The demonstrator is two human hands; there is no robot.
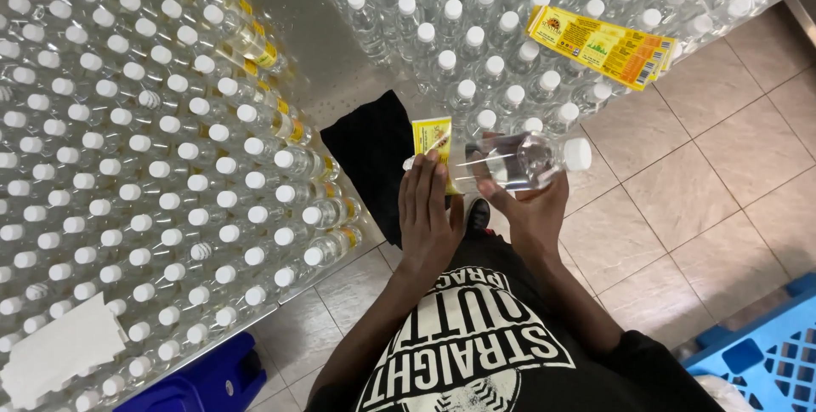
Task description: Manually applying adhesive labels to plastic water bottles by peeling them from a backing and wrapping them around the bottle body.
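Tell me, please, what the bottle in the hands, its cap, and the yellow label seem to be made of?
Bottle: probably clear plastic, glossy; the floor shows through it and highlights run along its side.
Cap: likely opaque white plastic, smooth.
Yellow label: looks like thin printed paper or film, flat under the left hand; which one I cannot tell.
The right hand holds the bottle.

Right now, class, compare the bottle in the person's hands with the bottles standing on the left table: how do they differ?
The held bottle lies sideways, gripped by the right hand; the table bottles stand upright, caps facing the camera.
The held bottle is alone in the air; the table bottles are packed in rows.
The left hand presses a yellow label onto the held bottle; most table bottles show none.
Both are clear with white caps.
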